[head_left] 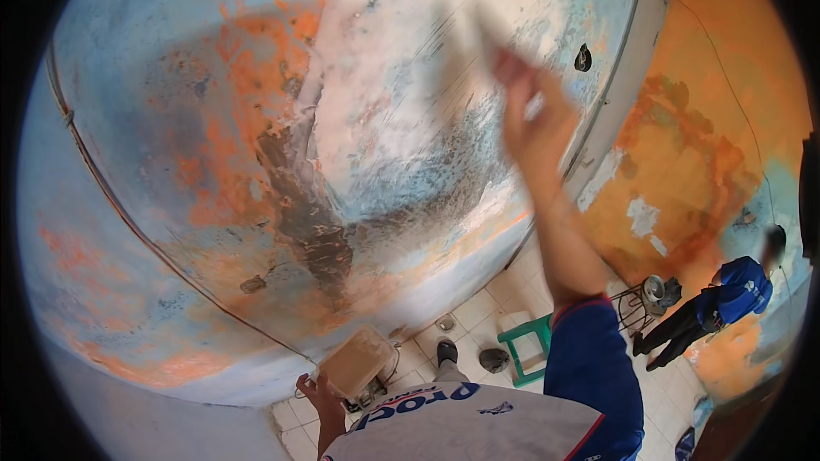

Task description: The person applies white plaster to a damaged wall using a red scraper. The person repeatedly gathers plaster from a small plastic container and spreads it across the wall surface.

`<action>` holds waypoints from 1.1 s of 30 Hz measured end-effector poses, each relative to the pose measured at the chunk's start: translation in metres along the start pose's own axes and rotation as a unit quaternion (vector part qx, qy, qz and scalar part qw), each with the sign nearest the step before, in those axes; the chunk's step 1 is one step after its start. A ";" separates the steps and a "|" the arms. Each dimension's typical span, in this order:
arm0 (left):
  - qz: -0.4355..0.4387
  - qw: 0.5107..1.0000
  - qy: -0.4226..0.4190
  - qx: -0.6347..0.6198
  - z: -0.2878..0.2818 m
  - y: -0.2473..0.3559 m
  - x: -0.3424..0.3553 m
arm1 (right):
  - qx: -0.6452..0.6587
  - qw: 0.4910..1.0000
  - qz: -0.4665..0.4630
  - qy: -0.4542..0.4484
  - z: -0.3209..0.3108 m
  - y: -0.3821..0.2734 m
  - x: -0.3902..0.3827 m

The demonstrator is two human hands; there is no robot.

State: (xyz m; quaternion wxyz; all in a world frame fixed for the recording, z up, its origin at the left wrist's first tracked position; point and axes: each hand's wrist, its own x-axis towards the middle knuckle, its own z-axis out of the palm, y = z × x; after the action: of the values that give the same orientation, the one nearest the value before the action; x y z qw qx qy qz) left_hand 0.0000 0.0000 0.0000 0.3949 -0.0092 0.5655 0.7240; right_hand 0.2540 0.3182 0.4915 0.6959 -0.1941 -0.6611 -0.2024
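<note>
In the view from my head, my right hand [540, 111] is lifted in front of the upper part of the painted wall [248, 188], to the right of its middle. The fingers are clamped on the reddish handle of a putty knife [489, 32], as it seems to be; the tool is blurred, so I cannot tell if its blade touches the wall. Behind it is a large whitish patch [384, 77], which reaches up to the top edge of the view and has grey, streaked marks at its lower side. Around this patch the wall is blue and orange, with a dark worn band at the lower left of it.

My left hand [325, 407] is low, near the bottom edge of the wall, with fingers bent at the near left corner of a beige rectangular tray [357, 360]. I cannot tell if they are closed on it.

A cable [154, 243] runs along the wall's left side, and a dark hole [582, 58] is near its right edge. On the tiled floor [483, 312], near this wall's bottom edge, is a green stool [528, 329]. Further right, by the orange wall [675, 154], stands another person [741, 286] in a blue shirt and dark trousers.
</note>
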 end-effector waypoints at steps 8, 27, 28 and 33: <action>-0.001 0.999 0.006 0.036 -0.001 0.014 0.008 | -0.118 0.989 0.044 0.075 0.015 0.124 0.106; 0.002 1.000 0.020 0.013 0.002 0.017 -0.002 | -0.073 0.992 0.003 0.099 0.007 0.105 0.115; 0.002 1.000 0.023 0.008 0.002 0.018 -0.002 | -0.088 0.992 -0.013 0.085 0.013 0.109 0.105; 0.017 1.000 0.009 -0.010 0.001 0.011 0.002 | 0.047 0.996 -0.034 -0.061 0.032 -0.013 -0.020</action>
State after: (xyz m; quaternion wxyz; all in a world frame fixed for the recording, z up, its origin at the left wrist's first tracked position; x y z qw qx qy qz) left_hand -0.0077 0.0012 0.0081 0.3772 -0.0104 0.5617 0.7363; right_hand 0.2191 0.3255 0.4732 0.6555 -0.1503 -0.7173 -0.1823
